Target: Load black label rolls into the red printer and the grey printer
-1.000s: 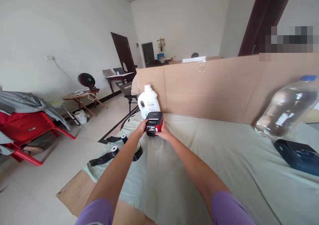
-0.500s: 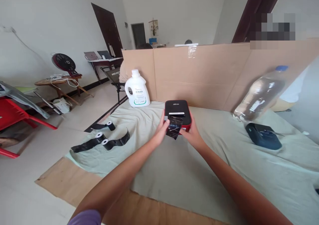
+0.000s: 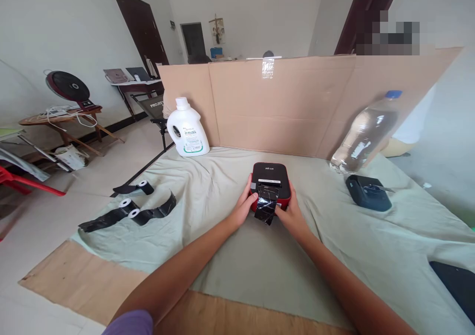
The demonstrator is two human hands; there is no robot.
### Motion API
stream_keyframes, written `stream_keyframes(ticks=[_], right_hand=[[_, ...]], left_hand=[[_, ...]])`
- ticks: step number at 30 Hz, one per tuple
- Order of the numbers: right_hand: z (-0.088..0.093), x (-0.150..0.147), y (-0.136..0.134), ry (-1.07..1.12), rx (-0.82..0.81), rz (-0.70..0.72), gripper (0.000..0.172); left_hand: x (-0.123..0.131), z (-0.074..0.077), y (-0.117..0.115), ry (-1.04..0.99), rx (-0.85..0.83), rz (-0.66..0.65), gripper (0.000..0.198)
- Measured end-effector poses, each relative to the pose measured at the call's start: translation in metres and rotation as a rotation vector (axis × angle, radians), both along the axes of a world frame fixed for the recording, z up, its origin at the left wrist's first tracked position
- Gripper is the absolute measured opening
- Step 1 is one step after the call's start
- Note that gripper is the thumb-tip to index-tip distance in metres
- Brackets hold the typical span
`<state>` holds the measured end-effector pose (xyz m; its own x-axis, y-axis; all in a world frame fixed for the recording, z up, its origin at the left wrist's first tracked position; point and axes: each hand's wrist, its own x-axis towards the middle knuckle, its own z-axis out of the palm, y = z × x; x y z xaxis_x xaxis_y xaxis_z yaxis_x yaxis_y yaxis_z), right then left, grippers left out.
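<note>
A small printer point(image 3: 276, 173) with a black top and red sides sits in the middle, gripped by both hands. A shiny black strip point(image 3: 266, 206) hangs from its slot down over the front. My left hand point(image 3: 244, 207) is closed on the printer's left side, its thumb near the front corner. On the opposite side, my right hand point(image 3: 293, 217) wraps the right edge, with a fingertip close to the strip. Whether the printer rests on the green cloth point(image 3: 237, 261) or is held just above it, I cannot tell.
Several black rolls point(image 3: 137, 216) with white cores lie partly unrolled at left. A white detergent jug point(image 3: 188, 132) stands before a cardboard panel point(image 3: 267, 107). Rightward are a clear bottle point(image 3: 367, 132) with a blue cap, a dark case point(image 3: 367, 194) and a black flat object point(image 3: 454, 283).
The view has swung right, so the surroundings sit further left. The printer, still in both hands, appears slightly lower and to the right, with the strip more fully visible.
</note>
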<state>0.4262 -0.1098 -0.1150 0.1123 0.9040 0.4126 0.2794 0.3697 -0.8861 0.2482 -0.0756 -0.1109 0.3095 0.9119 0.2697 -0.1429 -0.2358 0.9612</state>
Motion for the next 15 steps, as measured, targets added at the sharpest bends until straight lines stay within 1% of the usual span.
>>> stream_keyframes(ticks=[3, 6, 11, 15], right_hand=[[-0.011, -0.003, -0.003, -0.028, -0.034, -0.050, 0.095], [-0.017, -0.004, -0.006, -0.078, -0.055, -0.084, 0.099], [-0.019, -0.001, -0.007, -0.088, -0.041, -0.056, 0.095], [-0.021, -0.003, -0.008, -0.088, -0.025, -0.098, 0.096]], left_hand=[[-0.002, -0.001, 0.000, -0.001, -0.005, 0.001, 0.074], [-0.001, -0.001, 0.000, 0.001, 0.003, 0.011, 0.073], [0.002, -0.002, -0.006, 0.014, -0.009, 0.026, 0.076], [0.001, -0.002, -0.011, -0.010, -0.006, -0.017, 0.076]])
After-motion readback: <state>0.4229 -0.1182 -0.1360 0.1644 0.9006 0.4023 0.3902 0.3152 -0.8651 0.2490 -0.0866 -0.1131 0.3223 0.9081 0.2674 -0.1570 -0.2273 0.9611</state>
